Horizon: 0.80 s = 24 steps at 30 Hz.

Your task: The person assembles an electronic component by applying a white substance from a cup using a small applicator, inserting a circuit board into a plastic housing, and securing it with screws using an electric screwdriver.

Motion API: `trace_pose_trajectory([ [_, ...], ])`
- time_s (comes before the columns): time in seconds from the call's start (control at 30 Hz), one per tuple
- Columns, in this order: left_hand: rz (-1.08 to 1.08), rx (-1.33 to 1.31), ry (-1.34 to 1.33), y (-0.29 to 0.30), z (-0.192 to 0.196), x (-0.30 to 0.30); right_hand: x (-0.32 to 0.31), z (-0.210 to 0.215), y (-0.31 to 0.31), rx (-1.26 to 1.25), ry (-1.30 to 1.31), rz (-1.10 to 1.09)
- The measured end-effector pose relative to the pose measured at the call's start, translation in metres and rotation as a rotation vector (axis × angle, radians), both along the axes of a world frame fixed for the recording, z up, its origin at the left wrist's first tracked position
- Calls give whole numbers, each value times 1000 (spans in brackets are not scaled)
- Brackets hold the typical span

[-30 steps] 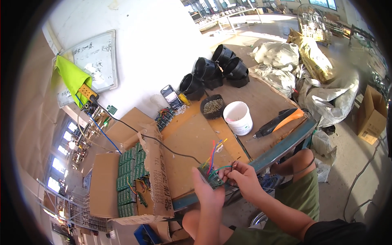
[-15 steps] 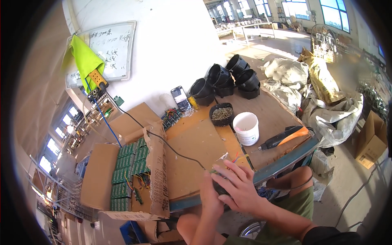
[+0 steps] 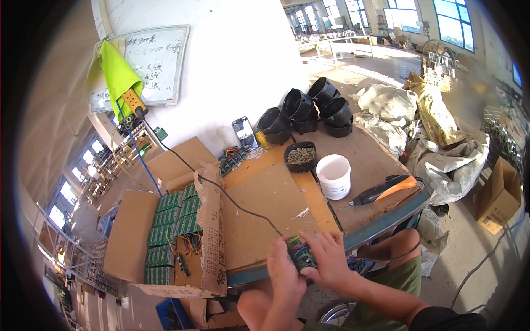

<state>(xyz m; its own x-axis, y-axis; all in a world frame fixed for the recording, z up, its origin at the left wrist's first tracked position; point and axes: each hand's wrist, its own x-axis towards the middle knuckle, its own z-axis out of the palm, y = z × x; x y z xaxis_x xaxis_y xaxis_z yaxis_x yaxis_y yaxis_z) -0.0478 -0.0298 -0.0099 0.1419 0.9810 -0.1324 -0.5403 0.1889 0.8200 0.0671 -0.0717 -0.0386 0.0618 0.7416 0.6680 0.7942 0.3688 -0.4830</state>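
Between my hands, just past the table's near edge, is a green circuit board (image 3: 302,255) with red, blue and yellow wires bunched over it. My left hand (image 3: 284,269) grips its left side, thumb along the edge. Fingers of my right hand (image 3: 327,258) wrap round its right side and far end. A thin black cord (image 3: 243,208) runs from the power strip to the board's upper left corner, by my left fingertips; whether it joins the board is hidden. My hands cover the underside of the board.
Left stands an open carton (image 3: 214,243) of stacked green boards (image 3: 164,236). Beyond my hands are a white tub (image 3: 334,185), a black bowl of small metal parts (image 3: 301,160), and an orange-black power screwdriver (image 3: 383,190). Black cups (image 3: 298,105), a phone (image 3: 244,132) and an orange power strip (image 3: 132,102) are farther back.
The coloured wires that stuck out past my right fingers now lie bunched over the board. My right hand has shifted to its right side, uncovering it.
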Motion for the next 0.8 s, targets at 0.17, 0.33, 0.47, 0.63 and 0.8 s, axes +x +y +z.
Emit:
trace_pose_trajectory([
  [0.17, -371, 95, 97, -1, 11, -13, 33, 7, 9, 89, 516, 234],
  [0.33, -509, 773, 529, 11, 34, -20, 46, 7, -14, -601, 1323, 345],
  [0.47, -693, 776, 379, 3, 42, -3, 18, 33, -35, -572, 1352, 264],
  [0.63, -680, 705, 278, -6, 40, 4, 30, 35, -42, -691, 1476, 385],
  [0.8, -483, 438, 233, -21, 20, 15, 19, 15, -37, -632, 1501, 323],
])
